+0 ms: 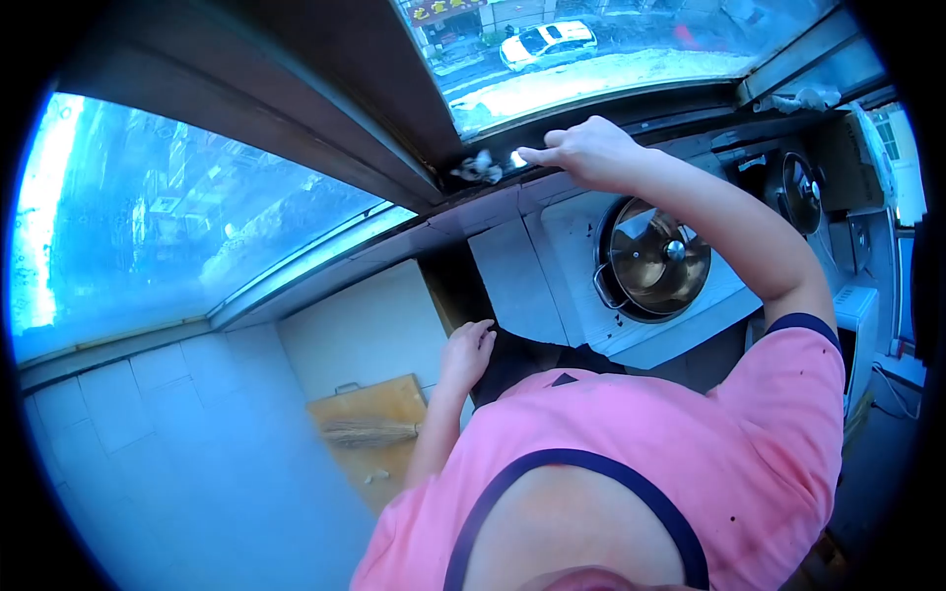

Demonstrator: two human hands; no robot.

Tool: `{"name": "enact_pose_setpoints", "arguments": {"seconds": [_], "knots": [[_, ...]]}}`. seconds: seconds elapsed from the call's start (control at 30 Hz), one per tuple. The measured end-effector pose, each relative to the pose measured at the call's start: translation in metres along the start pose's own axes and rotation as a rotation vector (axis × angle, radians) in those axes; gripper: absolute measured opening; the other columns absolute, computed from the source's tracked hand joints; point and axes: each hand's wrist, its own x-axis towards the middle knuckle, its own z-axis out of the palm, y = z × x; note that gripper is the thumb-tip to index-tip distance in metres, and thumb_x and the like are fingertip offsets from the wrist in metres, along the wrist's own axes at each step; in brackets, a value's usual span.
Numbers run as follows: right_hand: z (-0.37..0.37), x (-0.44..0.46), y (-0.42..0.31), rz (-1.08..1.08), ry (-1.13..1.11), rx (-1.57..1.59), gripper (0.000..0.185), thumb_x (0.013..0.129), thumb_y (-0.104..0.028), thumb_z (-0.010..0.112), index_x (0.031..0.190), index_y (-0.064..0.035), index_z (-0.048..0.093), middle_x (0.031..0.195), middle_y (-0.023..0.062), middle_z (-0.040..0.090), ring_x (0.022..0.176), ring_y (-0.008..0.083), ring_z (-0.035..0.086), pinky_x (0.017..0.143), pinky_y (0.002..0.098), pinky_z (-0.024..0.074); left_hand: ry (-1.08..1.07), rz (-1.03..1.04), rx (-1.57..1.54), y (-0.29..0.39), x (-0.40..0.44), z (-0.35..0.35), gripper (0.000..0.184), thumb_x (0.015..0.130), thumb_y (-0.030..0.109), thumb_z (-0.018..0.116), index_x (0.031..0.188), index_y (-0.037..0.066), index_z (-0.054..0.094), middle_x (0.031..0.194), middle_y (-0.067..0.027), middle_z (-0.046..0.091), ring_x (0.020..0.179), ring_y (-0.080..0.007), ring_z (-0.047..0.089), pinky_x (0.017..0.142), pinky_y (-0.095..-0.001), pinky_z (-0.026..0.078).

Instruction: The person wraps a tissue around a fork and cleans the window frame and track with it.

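My right hand (594, 155) reaches across to the dark window sill (680, 110). Its fingers are closed, and a small bright white thing (517, 159) shows at the fingertips, too small to name. Just left of it, a crumpled whitish wad (479, 167), like plastic or cloth, lies on the sill at the foot of the window post. My left hand (467, 355) hangs low by the dark gap in the counter, fingers loosely bent and apart, with nothing seen in it. Below my right forearm, a lidded steel pot (658, 260) sits on the white counter.
Another lidded pan (794, 193) stands at the far right, near a cardboard box (849, 163). A wooden board (372, 399) with a straw brush (370, 431) on it is at the lower left. Window panes (187, 227) rise beyond the counter; a white car (548, 45) is outside.
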Motion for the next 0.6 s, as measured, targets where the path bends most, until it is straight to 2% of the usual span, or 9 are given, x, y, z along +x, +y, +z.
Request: {"name": "enact_pose_setpoints", "arguments": {"seconds": [0.13,0.2,0.3,0.4,0.47,0.6], "knots": [[-0.002,0.006,0.007,-0.071,0.013,-0.077,0.054,0.084,-0.004,0.054,0.135,-0.0206,0.051,0.078,0.0037,0.053,0.065,0.0160,0.060,0.052,0.0307,0.0450,0.013,0.026,0.013,-0.004,-0.003,-0.002,0.024,0.087,0.017,0.060,0.106,0.004,0.066,0.086,-0.0151,0.063,0.080,-0.0312,0.062,0.071,-0.0389,0.049],[0.004,0.016,-0.004,-0.087,-0.020,-0.080,0.053,0.084,-0.005,0.054,0.136,-0.0179,0.050,0.083,0.0051,0.056,0.066,0.0181,0.061,0.053,0.0309,0.0469,0.014,0.011,0.007,-0.008,-0.006,-0.003,0.024,0.087,0.017,0.060,0.107,0.005,0.066,0.085,-0.0146,0.063,0.079,-0.0301,0.062,0.070,-0.0382,0.049],[0.020,0.043,-0.043,-0.079,0.040,0.037,0.055,0.085,-0.008,0.054,0.139,-0.0106,0.045,0.095,0.0116,0.061,0.073,0.0241,0.066,0.059,0.0339,0.0511,0.028,-0.034,-0.079,-0.008,-0.006,-0.012,0.021,0.087,0.015,0.060,0.104,0.004,0.066,0.084,-0.0145,0.062,0.080,-0.0322,0.060,0.072,-0.0407,0.048],[0.024,0.040,-0.045,-0.039,-0.005,0.078,0.057,0.085,-0.009,0.054,0.141,-0.0091,0.041,0.096,0.0113,0.061,0.074,0.0244,0.066,0.059,0.0346,0.0512,0.094,-0.064,-0.161,-0.004,0.001,-0.027,0.022,0.088,0.015,0.060,0.106,0.003,0.065,0.084,-0.0142,0.062,0.080,-0.0308,0.060,0.071,-0.0390,0.048],[0.011,0.027,-0.036,-0.041,0.029,0.002,0.054,0.084,-0.006,0.053,0.138,-0.0124,0.045,0.094,0.0096,0.061,0.075,0.0223,0.066,0.059,0.0328,0.0505,0.116,-0.048,-0.135,0.000,0.005,-0.037,0.023,0.088,0.016,0.059,0.108,0.004,0.064,0.085,-0.0140,0.062,0.080,-0.0300,0.061,0.072,-0.0381,0.048],[-0.006,-0.001,0.002,-0.012,-0.072,-0.131,0.056,0.081,-0.006,0.056,0.135,-0.0152,0.049,0.086,0.0046,0.057,0.070,0.0182,0.063,0.055,0.0304,0.0478,0.160,-0.024,-0.103,0.001,0.001,-0.044,0.023,0.088,0.015,0.060,0.108,0.004,0.064,0.085,-0.0141,0.062,0.081,-0.0306,0.061,0.073,-0.0391,0.048]]}}
